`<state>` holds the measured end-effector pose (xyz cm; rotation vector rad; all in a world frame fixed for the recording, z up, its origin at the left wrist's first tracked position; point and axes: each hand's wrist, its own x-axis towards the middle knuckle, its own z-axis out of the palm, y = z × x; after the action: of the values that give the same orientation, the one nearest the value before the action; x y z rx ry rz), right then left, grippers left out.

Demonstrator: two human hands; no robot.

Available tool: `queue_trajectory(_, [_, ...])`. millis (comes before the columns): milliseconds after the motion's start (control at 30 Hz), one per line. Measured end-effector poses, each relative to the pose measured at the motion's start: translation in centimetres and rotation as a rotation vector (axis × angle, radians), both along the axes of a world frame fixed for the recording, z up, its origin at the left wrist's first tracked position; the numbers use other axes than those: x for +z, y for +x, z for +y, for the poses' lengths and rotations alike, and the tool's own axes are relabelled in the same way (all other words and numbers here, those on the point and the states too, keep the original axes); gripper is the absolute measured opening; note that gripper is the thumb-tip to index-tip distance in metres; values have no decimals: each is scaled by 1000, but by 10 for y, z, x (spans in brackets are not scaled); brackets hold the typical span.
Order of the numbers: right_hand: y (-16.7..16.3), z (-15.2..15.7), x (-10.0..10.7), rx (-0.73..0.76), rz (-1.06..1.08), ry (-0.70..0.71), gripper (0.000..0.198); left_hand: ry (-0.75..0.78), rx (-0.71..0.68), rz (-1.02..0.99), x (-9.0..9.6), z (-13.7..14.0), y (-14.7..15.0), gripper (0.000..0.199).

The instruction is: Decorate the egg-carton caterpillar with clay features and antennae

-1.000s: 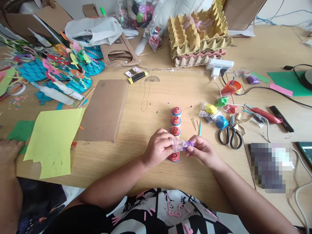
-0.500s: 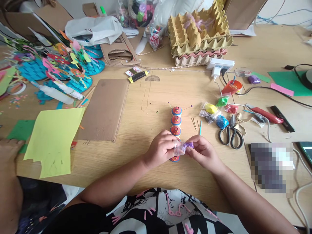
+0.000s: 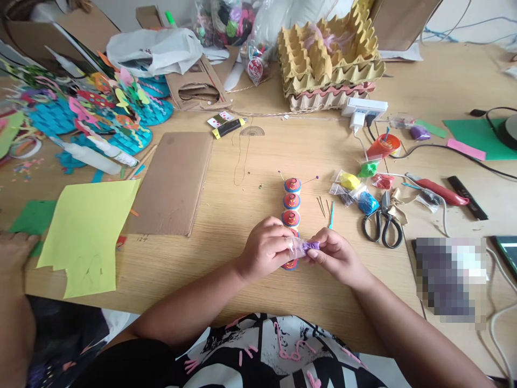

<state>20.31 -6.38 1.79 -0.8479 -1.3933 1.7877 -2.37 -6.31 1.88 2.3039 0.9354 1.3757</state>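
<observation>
My left hand (image 3: 264,247) is closed on the clear end of a small plastic bag (image 3: 296,247) with purple clay (image 3: 312,246) in it. At the bag's other end, the fingers of my right hand (image 3: 336,255) pinch the purple part. Below the bag, on the table, lies a caterpillar-like row of domes (image 3: 291,201), red on top with blue rims and small yellow marks. Two pins with purple heads stick out from its far end like feelers. The bag and my left fingers cover part of the row's near end.
To the right lie black-handled scissors (image 3: 383,225), toothpicks (image 3: 322,206), a blue stick (image 3: 332,215) and bagged clay (image 3: 368,202). Cardboard (image 3: 173,183) and yellow paper (image 3: 91,237) lie left. Egg trays (image 3: 331,70) stand behind. Another person's arm (image 3: 14,302) rests at the left edge.
The purple clay end of the bag has tipped slightly lower, and less of it shows between my fingers. Both hands stay over the row, still holding the bag.
</observation>
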Motion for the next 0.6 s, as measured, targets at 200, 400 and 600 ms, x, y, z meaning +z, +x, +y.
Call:
queue_trajectory(200, [2,2,-1,-25,25,-3,25,-19,8,-6,-7,-1,-2,13])
queue_trajectory(400, [-3,5,1,-46,67,21,27,-51,25,-27,-6,-1,-2,11])
queue_trajectory(600, [-4,4,2,24,40,-26,30,-37,-8,-47,-4,-3,1,14])
